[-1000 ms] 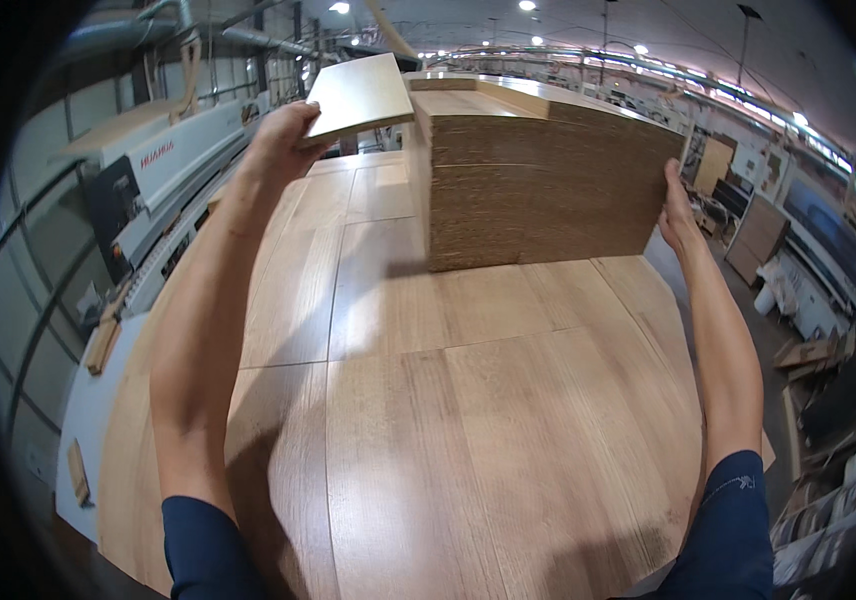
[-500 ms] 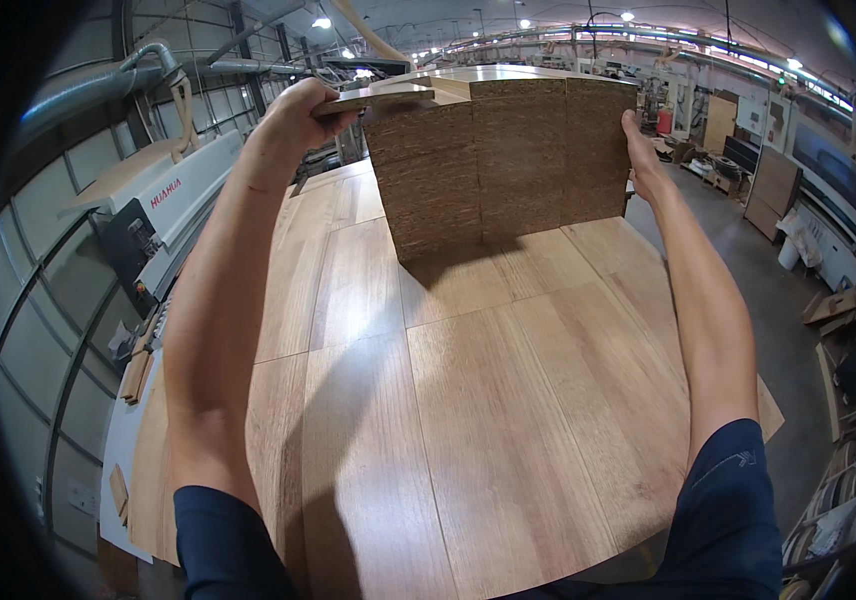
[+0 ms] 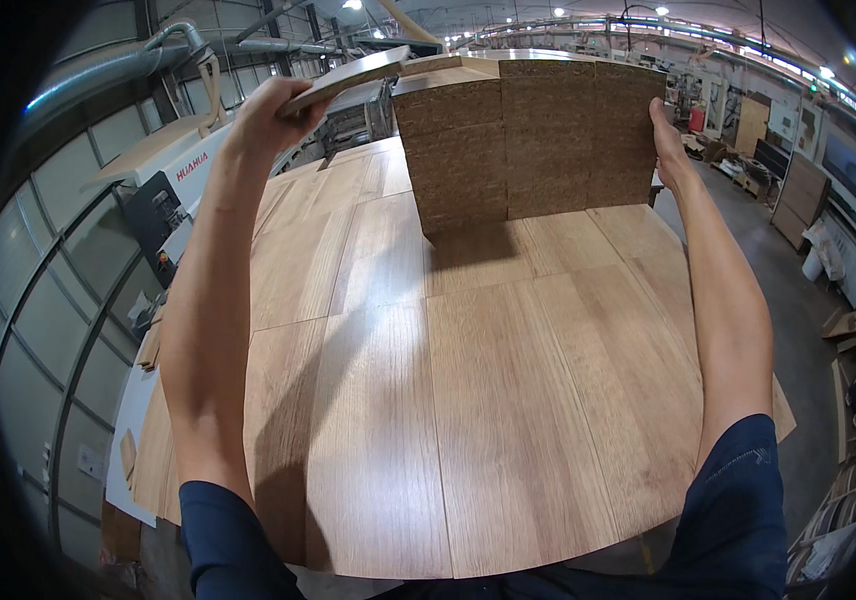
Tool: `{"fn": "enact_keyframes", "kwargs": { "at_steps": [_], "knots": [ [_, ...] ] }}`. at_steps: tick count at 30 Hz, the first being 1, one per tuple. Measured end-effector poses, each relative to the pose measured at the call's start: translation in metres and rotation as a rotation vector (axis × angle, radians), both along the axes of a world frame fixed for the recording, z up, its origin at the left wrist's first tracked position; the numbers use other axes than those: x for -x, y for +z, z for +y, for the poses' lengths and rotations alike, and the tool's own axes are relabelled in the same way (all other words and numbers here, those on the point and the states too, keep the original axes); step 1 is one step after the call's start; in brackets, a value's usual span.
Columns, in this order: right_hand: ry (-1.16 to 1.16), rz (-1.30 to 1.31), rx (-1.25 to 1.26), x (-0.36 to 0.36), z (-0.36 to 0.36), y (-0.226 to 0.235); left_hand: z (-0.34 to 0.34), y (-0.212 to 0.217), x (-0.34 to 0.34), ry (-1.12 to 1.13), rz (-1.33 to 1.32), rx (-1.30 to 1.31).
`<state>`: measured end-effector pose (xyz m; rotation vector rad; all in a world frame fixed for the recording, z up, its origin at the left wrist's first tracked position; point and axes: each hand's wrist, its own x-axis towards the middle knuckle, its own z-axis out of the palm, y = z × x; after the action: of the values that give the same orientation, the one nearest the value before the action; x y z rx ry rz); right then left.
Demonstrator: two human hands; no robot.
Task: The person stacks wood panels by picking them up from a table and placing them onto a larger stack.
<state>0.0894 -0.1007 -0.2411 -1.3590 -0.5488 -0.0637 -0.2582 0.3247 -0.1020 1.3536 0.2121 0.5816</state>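
Head view: left hand (image 3: 273,118) up at the far left of the work surface, gripping the near-left end of a thin, pale, flat rectangular board (image 3: 358,75) — fingers closed, pinching its edge. Board is tilted in the air, its far-right end beside the top left of a big block-like stack of boards with rough brown edges (image 3: 538,145). Can't tell if the two touch there.

Right hand (image 3: 668,145) is at the right side of the stack, thumb pointing up near the front corner; other fingers mostly hidden, can't tell if spread or pressed together. Stack stands on the far part of a broad surface of light-brown wood-grain panels (image 3: 508,380), top left stepped lower than the rest. Shadows fall over the panels.

Around: white machine with a dark end section (image 3: 163,205) at left, round silver duct (image 3: 98,80) above it. Right side — small white bucket (image 3: 814,263) on the grey floor (image 3: 798,330), past the right forearm.
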Motion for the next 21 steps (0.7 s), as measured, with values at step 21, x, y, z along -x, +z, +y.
{"fn": "enact_keyframes", "kwargs": {
  "at_steps": [21],
  "knots": [
    [-0.042, -0.053, 0.039, 0.028, -0.001, 0.003, -0.067, -0.04, -0.069, -0.133, -0.036, -0.918]
  ]
}}
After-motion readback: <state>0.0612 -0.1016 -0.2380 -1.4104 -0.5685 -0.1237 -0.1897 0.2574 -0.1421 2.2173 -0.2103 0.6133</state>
